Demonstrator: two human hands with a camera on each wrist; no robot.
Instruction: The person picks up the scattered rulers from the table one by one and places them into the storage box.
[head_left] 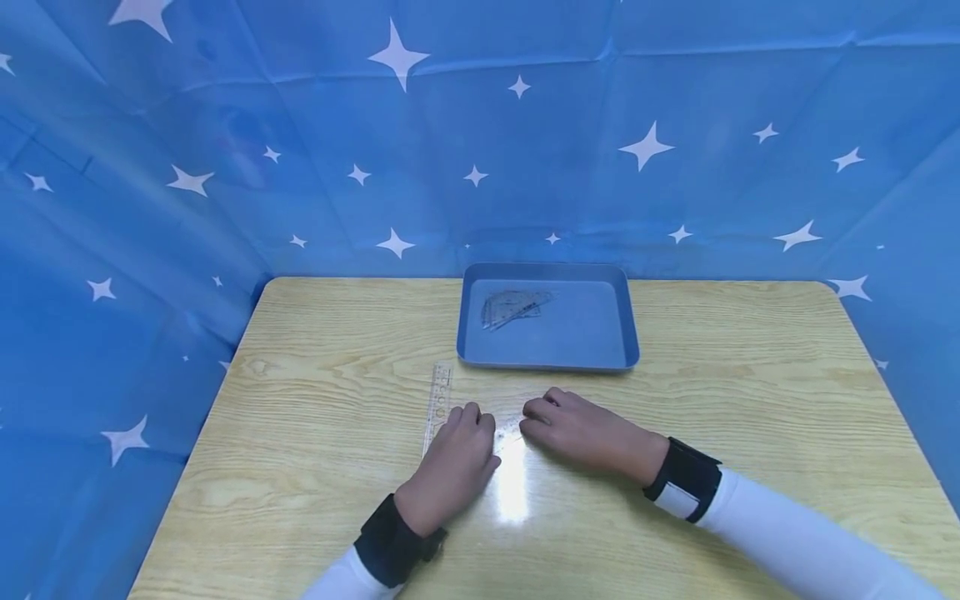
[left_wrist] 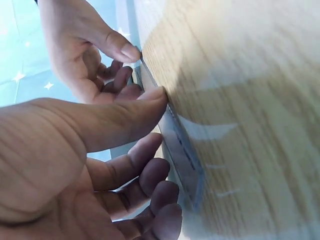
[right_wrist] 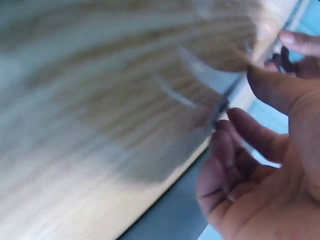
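Observation:
A thin, clear plastic drawing piece (head_left: pixel 510 429) with dark markings lies between the two hands, low over the table. My left hand (head_left: pixel 455 467) pinches one end of it; in the left wrist view the thumb is on its edge (left_wrist: pixel 184 155) and the fingers curl beneath. At the opposite end, my right hand (head_left: pixel 581 429) pinches it between thumb and fingertips. Its full outline is hidden by the hands and glare. Just left of my left hand lies a clear ruler (head_left: pixel 440 392) with cut-out shapes, its near end covered by that hand.
A blue-grey tray (head_left: pixel 588 333) stands at the table's back edge, holding a small stack of clear plastic drawing pieces (head_left: pixel 513 307) on its left side. The wood-grain table (head_left: pixel 315 400) meets a blue, star-printed cloth (head_left: pixel 525 167) behind and at the sides.

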